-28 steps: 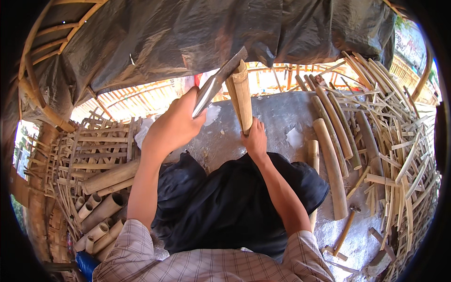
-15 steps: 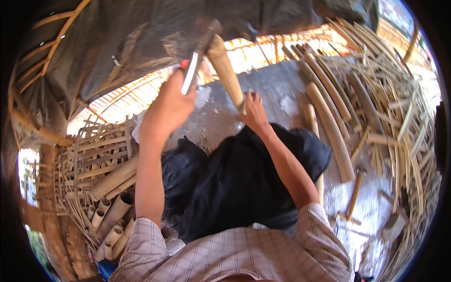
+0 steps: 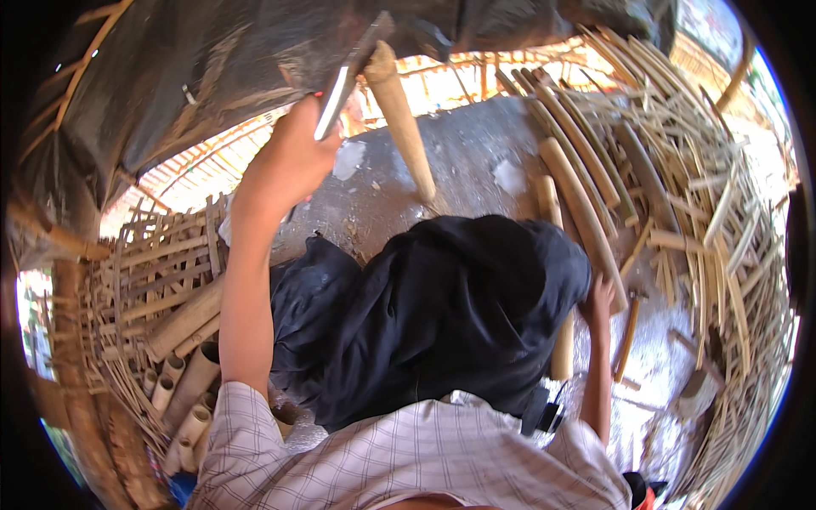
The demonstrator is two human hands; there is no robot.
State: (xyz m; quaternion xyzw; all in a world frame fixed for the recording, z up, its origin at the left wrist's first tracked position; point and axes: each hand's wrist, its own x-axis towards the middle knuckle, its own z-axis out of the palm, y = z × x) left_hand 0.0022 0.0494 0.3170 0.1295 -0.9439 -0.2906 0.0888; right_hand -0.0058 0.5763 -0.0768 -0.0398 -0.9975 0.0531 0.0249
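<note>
My left hand point(image 3: 289, 161) is closed round a large knife point(image 3: 340, 89), its long blade slanting up and to the right. The blade's far part is beside the top of a tapering wooden post point(image 3: 399, 123), which leans over the floor in front of me; I cannot tell whether they touch. At my right side, my right hand point(image 3: 598, 299) has its fingers stretched against the near end of a thick bamboo pole point(image 3: 582, 221). A shorter pole point(image 3: 562, 348) lies just left of that hand, partly hidden by the dark cloth point(image 3: 442, 314) over my legs.
Several more poles point(image 3: 591, 153) lie at the right, beside a heap of split bamboo strips point(image 3: 731, 221). A hammer point(image 3: 629, 336) and a second, block-headed tool point(image 3: 699, 391) are on the floor near me. Cut bamboo tubes point(image 3: 200, 374) and a woven lattice point(image 3: 161, 263) stand left.
My right hand has left the foot of the wooden post and moved right and nearer, to the bamboo pole's end. My left hand still holds the knife high. The view has shifted slightly.
</note>
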